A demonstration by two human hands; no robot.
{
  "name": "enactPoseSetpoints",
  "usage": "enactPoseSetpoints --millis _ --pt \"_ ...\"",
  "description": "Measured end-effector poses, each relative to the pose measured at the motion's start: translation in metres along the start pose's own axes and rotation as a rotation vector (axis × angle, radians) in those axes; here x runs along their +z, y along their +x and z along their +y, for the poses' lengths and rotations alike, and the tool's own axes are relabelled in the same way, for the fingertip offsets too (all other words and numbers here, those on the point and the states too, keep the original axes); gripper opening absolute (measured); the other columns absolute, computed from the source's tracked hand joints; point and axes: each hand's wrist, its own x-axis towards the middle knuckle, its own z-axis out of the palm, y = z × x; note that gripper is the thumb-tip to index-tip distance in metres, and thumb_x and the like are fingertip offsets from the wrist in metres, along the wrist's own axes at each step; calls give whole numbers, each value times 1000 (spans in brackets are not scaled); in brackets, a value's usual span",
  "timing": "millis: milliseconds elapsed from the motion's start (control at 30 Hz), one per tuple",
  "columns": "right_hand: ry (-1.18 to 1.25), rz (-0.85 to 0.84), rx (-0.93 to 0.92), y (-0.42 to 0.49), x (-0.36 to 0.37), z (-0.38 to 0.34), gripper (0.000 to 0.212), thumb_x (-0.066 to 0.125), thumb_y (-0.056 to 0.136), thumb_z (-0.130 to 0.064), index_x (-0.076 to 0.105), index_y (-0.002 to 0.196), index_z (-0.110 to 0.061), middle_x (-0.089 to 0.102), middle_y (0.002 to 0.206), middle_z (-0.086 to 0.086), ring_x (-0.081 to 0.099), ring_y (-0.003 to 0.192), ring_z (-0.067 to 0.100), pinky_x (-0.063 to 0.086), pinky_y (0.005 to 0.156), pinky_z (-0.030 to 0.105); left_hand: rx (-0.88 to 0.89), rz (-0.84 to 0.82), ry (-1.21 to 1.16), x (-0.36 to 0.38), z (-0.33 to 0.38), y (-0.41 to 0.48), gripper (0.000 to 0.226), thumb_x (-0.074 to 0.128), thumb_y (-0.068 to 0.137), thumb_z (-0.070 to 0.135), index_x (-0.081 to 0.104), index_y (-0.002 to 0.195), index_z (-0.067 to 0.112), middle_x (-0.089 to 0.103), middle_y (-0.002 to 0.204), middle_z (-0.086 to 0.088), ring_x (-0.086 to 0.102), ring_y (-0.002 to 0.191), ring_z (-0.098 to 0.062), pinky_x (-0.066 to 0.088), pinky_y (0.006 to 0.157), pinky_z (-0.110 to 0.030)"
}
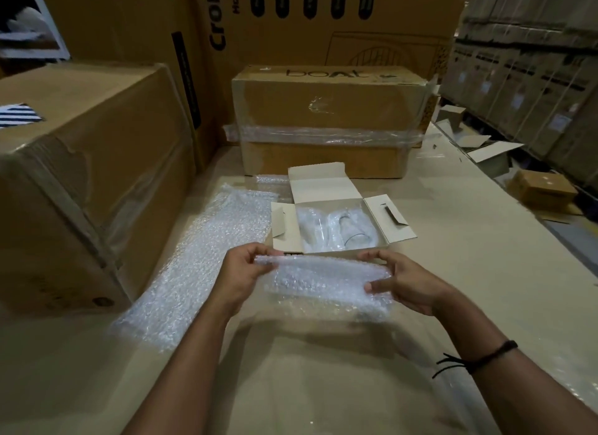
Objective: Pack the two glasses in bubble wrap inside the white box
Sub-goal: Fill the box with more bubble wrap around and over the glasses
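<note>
Left hand (241,274), right hand (408,284) — fingers (372,256) pinch bubble wrap (323,281) ends; white box (398,229) beyond.

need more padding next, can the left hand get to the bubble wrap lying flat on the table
Probably, but not freely yet: the flat bubble wrap lies uncovered just beside the left hand, whose fingers now pinch the held sheet.

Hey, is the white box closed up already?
No, the white box sits with its flaps folded open, wrapped glasses showing inside, while the left hand and right hand hold a bubble wrap sheet.
</note>
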Motion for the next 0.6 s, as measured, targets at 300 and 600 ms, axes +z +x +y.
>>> enactPoseSetpoints --millis 300,600 --pt "-247 117 -260 10 -4 -43 31 64 87 4 73 106 -18 73 107 0 70 96 20 56 87 34 447 353 578 34 39 75 23 65 82 -3 71 81 19 68 95 4 61 91 -16 48 78 -27" --pt "-848 236 -266 51 19 -58 46 47 86 2 68 119 -23 65 126 -3 60 104 8 45 85 11 249 177 488 40 30 149 39 48 82 -13 67 78 20 67 99 4 59 98 -13 46 85 -23"
